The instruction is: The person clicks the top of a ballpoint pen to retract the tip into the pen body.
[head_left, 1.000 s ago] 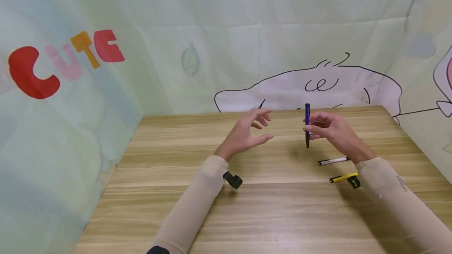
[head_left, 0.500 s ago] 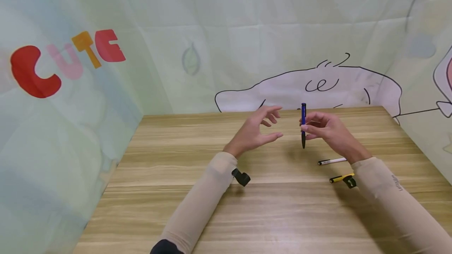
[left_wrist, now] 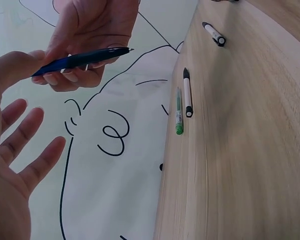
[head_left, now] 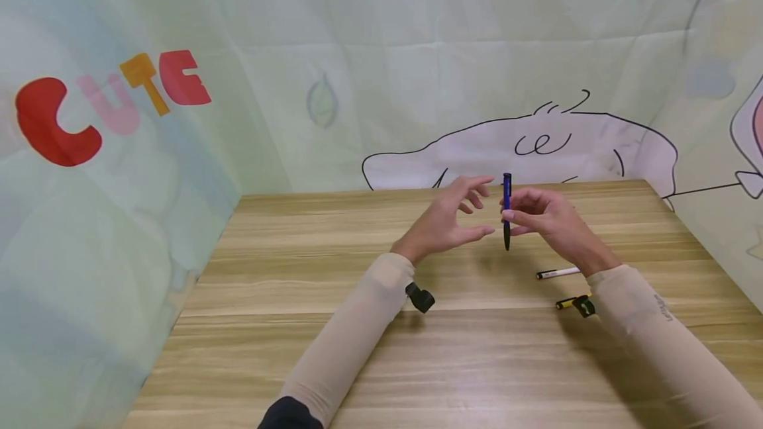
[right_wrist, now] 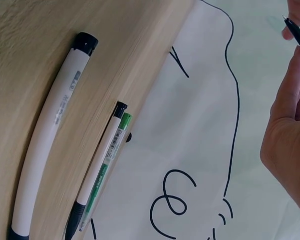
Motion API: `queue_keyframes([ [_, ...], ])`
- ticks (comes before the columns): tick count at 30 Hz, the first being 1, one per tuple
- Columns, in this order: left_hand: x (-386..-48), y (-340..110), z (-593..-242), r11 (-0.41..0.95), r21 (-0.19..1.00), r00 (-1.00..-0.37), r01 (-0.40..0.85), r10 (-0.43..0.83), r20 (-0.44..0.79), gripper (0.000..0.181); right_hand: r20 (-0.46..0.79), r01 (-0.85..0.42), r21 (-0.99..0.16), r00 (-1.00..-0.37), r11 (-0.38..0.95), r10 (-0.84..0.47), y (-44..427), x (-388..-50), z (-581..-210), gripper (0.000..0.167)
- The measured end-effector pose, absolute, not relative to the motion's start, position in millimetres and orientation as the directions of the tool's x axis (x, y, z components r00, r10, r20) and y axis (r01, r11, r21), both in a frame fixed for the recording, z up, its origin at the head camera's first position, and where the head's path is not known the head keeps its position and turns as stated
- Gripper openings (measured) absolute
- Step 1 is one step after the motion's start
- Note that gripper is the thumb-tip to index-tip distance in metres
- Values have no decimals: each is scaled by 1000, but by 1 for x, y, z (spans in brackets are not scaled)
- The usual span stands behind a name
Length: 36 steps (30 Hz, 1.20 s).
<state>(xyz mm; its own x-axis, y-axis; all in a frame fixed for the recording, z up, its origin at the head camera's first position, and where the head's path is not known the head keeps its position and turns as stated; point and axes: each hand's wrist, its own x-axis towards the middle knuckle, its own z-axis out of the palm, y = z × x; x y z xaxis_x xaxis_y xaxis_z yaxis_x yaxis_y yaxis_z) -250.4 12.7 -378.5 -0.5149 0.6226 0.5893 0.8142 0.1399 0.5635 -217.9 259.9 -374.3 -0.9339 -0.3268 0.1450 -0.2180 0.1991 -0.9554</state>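
My right hand [head_left: 548,224] pinches a blue pen [head_left: 507,198] between thumb and fingers, above the table. The pen stands upright with its black tip end down. Its metal point shows in the left wrist view. My left hand [head_left: 444,217] is just left of the pen, fingers spread and thumb apart, holding nothing. In the left wrist view the left thumb [left_wrist: 17,70] overlaps the pen's rear end; whether they touch I cannot tell.
Below my right wrist lie a white marker [head_left: 554,274] and a yellow-and-black pen [head_left: 566,303], partly covered by the sleeve. A white pen [right_wrist: 101,162] and a clear green pen [right_wrist: 104,175] lie side by side near the table's back edge. A printed cloth [head_left: 322,32] hangs behind.
My left hand has moved right, towards the blue pen. My right hand has shifted slightly left with the pen, so the gap between the hands is narrower.
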Motion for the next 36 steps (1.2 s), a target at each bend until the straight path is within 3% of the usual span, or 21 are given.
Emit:
queue_keyframes([
  [9,-250,22,-376,133,548,-494,826,639,589,91,161,-223,-961,-933,164,-323,256,-217,-373,19],
  [24,-252,36,-376,127,526,-473,841,644,601,108,146,-195,-969,-948,153,-284,251,-216,-372,22],
  [36,-253,40,-379,96,560,-484,823,633,604,107,151,-189,-975,-951,120,-270,247,-214,-371,19],
])
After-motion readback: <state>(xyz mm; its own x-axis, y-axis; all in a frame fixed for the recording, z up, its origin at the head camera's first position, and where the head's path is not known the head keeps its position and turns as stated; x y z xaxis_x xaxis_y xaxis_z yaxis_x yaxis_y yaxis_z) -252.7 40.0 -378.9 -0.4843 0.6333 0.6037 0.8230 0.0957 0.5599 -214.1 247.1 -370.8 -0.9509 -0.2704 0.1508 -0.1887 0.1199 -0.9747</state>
